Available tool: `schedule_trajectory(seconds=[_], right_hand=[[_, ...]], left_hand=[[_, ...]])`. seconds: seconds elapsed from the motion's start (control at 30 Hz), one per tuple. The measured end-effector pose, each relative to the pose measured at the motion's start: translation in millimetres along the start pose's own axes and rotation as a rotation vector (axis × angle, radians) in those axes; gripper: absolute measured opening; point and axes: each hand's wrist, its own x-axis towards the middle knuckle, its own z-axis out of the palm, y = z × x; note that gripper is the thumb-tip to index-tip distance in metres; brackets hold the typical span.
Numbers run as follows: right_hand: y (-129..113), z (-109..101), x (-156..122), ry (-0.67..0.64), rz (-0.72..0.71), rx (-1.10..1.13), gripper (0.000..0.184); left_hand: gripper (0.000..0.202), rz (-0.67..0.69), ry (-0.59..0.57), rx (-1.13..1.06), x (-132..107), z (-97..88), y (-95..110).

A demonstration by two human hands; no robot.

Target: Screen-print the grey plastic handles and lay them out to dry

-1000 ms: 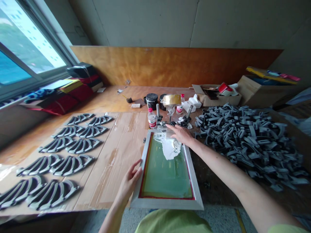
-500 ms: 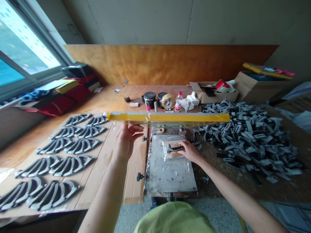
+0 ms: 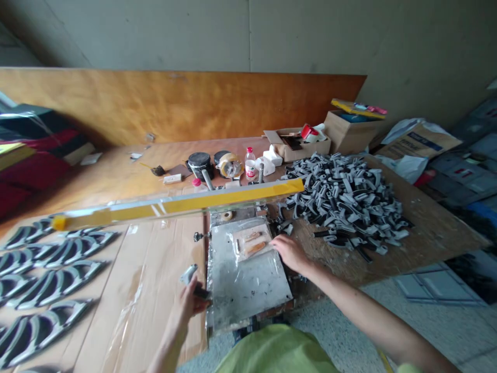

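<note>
My left hand (image 3: 184,308) is shut around a grey and black moulded handle (image 3: 192,277), at the left edge of a paint-smeared metal printing plate (image 3: 248,290). My right hand (image 3: 289,254) lies on the plate's right edge, holding nothing, close to a clear plastic sheet with orange marks (image 3: 250,244). Above the plate, a raised screen frame shows only as a long yellow-taped edge (image 3: 178,203), seen side-on. Neither hand touches it.
Rows of grey and black handles (image 3: 54,269) lie on cardboard to the left. A large heap of them (image 3: 341,202) covers the board to the right. Ink jars (image 3: 200,165), a tape roll (image 3: 230,165), a bottle (image 3: 250,165) and a cardboard box (image 3: 297,145) stand behind.
The handle has gone from the plate under my right hand to my left hand. My right hand has slid toward the plate's edge, and the view has turned left.
</note>
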Motion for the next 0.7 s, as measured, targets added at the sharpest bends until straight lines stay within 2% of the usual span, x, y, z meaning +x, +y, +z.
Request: schedule_trajectory(seconds=[0.07,0.1,0.17,0.27,0.37,0.47,0.53,0.57,0.6,0.7], right_hand=[[60,-12,-4,-0.102,0.359,-0.290,0.036],[87,-18,-7,-0.120,0.434,-0.332,0.034],[124,-27,-14,-0.154,0.531,-0.388,0.032],[142,-31,-19,-0.171,0.552,-0.393,0.030],[132,-34,-15,-0.171,0.492,-0.371,0.028],[106,-36,2,-0.079,0.383,-0.188,0.028],[81,-31,20,0.026,0.262,0.136,0.025],[67,-26,30,0.064,0.193,0.319,0.023],[53,-20,39,0.082,0.123,0.477,0.021],[16,5,64,0.034,-0.050,0.667,0.026]], left_hand=[[0.047,-0.025,0.102,0.209,27,-35.1,-11],[0.048,-0.043,0.132,0.290,38,-49.2,-18],[0.047,-0.114,0.133,0.412,56,-68.7,-33],[0.048,-0.152,0.087,0.561,67,-82.5,-46],[0.051,-0.088,0.056,0.725,66,-91.8,-38],[0.051,0.115,0.080,0.676,57,-93.6,-8],[0.057,0.269,0.120,0.512,46,-83.7,24],[0.061,0.317,0.122,0.447,39,-75.1,44],[0.060,0.420,0.128,0.308,30,-64.9,64],[0.053,0.681,0.119,-0.038,-1,-32.3,126]])
